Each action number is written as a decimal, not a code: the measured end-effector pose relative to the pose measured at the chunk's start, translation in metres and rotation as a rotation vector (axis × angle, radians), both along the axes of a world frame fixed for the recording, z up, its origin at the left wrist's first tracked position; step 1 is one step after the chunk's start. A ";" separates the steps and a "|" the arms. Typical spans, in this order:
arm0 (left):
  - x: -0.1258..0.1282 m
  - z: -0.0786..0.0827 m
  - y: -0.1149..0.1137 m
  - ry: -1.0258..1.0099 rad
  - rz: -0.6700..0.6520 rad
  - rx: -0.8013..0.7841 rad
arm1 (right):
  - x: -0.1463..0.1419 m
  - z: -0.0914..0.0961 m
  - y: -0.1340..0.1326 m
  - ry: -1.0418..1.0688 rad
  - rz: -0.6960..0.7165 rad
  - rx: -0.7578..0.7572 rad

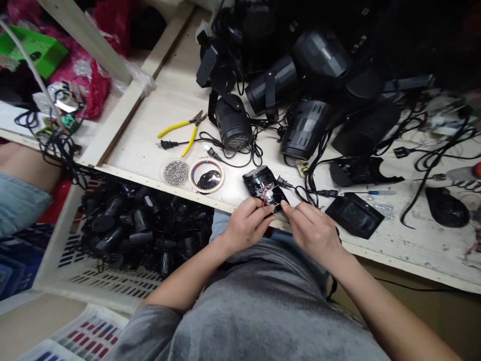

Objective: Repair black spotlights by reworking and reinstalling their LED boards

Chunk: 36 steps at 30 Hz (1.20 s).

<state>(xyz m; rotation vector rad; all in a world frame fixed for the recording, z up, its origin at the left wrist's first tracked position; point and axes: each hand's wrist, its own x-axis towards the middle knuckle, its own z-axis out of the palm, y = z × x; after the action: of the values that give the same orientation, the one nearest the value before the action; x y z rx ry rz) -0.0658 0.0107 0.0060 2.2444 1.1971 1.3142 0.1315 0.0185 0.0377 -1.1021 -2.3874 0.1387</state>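
Observation:
An open black lamp housing (pixel 260 175) lies at the front edge of the bench, with red and pale wires (pixel 266 193) showing inside it. My left hand (pixel 246 223) is closed at the near side of this housing, thumb and fingers bent against it. From the other side, my right hand (pixel 313 228) pinches at the housing's right edge, where a thin pale wire runs between the fingertips. What exactly lies under the fingers is partly hidden. Right of my hands are a black flat plate (pixel 355 214) and a half shell (pixel 363 171).
Yellow-handled cutters (pixel 175 129), a dish of small screws (pixel 176 172) and a tape roll (pixel 192 186) around black discs sit to the left. Several black spotlights (pixel 233 123) with cords crowd the back. A white crate (pixel 112 286) of black parts stands below. Another person's leg (pixel 22 205) shows far left.

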 end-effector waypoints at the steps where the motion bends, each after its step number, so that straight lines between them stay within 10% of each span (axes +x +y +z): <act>1: -0.001 0.000 0.001 -0.006 -0.005 -0.001 | -0.001 -0.003 -0.001 -0.004 0.005 0.039; 9: -0.030 0.009 0.013 0.081 -0.089 -0.040 | -0.007 0.010 -0.009 0.221 -0.026 -0.128; 17: -0.033 0.006 0.007 0.229 0.129 0.128 | -0.026 0.049 0.060 0.088 0.101 0.015; 28: -0.030 0.007 0.008 0.357 0.121 0.204 | -0.021 0.013 0.052 -0.052 0.268 0.263; 36: -0.029 0.002 0.010 0.245 0.109 0.114 | -0.019 0.000 0.050 0.087 0.234 0.177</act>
<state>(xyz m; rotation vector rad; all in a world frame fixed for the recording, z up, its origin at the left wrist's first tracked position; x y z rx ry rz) -0.0947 0.0205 0.0079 2.5126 1.3754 1.1996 0.1122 0.0688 0.0373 -0.7209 -2.3909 0.0518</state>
